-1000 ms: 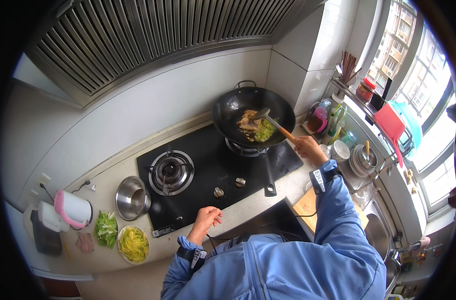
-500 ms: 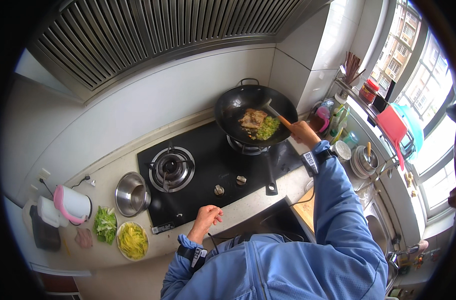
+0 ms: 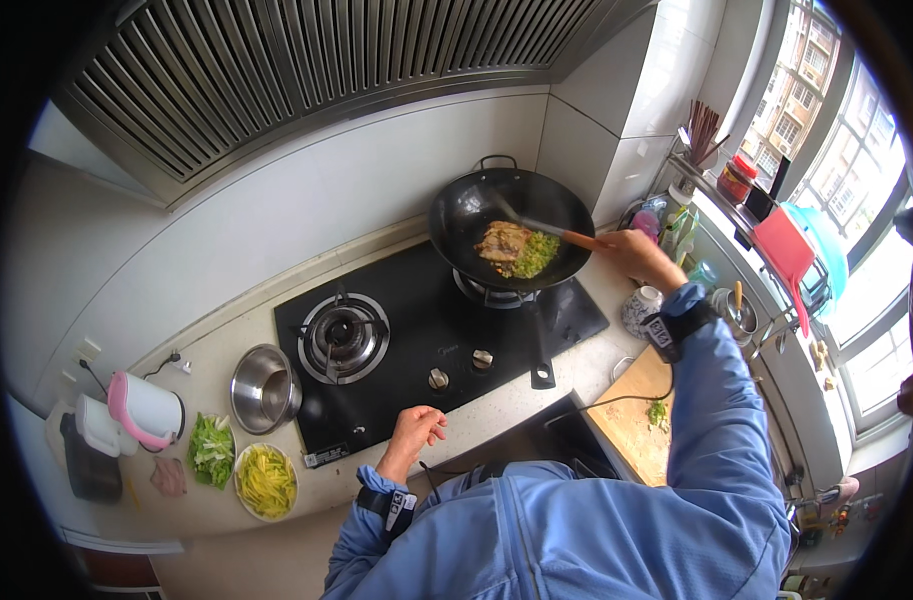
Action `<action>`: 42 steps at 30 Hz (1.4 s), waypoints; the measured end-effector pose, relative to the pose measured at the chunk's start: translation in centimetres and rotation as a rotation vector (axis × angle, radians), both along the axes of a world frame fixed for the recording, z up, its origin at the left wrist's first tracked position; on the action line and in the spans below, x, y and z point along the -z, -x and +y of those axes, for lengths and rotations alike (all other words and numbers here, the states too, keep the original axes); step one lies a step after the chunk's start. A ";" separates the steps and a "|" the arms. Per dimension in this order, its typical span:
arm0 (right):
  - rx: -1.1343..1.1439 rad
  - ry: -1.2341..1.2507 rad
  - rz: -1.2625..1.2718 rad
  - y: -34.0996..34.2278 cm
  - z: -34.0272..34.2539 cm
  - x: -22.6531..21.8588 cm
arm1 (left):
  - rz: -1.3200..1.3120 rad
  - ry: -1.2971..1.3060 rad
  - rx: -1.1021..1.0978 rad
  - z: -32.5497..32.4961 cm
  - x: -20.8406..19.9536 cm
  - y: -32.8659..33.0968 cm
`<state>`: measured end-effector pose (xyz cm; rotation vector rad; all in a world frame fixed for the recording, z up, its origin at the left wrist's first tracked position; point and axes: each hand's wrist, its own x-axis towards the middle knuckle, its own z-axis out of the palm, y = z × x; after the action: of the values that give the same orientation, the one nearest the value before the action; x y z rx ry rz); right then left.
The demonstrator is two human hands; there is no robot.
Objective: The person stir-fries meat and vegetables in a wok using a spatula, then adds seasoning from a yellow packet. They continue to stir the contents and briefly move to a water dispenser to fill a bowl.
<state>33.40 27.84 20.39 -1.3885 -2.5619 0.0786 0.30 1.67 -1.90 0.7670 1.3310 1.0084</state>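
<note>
Black gas hob [image 3: 412, 325]: right hand [image 3: 637, 258] grips spatula [image 3: 552, 231] in wok [image 3: 459, 215] with chopped greens [image 3: 537, 256]; left hand [image 3: 415, 436] near hob's front edge, fingers half-curled.

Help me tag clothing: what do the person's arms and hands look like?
The left hand and right hand are ungloved; the sleeves are blue. A black strap with a pale, dark-marked label sits at each wrist; a dark cable shows beside the right.

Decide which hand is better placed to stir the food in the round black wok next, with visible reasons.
Right, probably: the right hand grips the orange-handled metal spatula over the black wok. The left hand, loosely curled, is farther away, apparently empty.
</note>
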 end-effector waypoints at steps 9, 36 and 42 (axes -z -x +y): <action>-0.209 -0.017 -0.654 3.6 -0.7 -11.4 | -0.048 -0.048 0.068 0.9 0.2 -1.3; -0.085 -0.243 -0.758 3.1 5.6 -5.2 | -0.018 -0.004 -0.015 -0.4 0.1 -1.1; -0.183 -0.434 -0.841 1.2 5.8 -6.9 | -0.019 -0.005 -0.012 -0.5 0.7 -1.5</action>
<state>32.19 33.67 27.26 -1.1531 -3.0328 -1.1896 1.77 1.13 -2.59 0.7521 1.3185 1.0269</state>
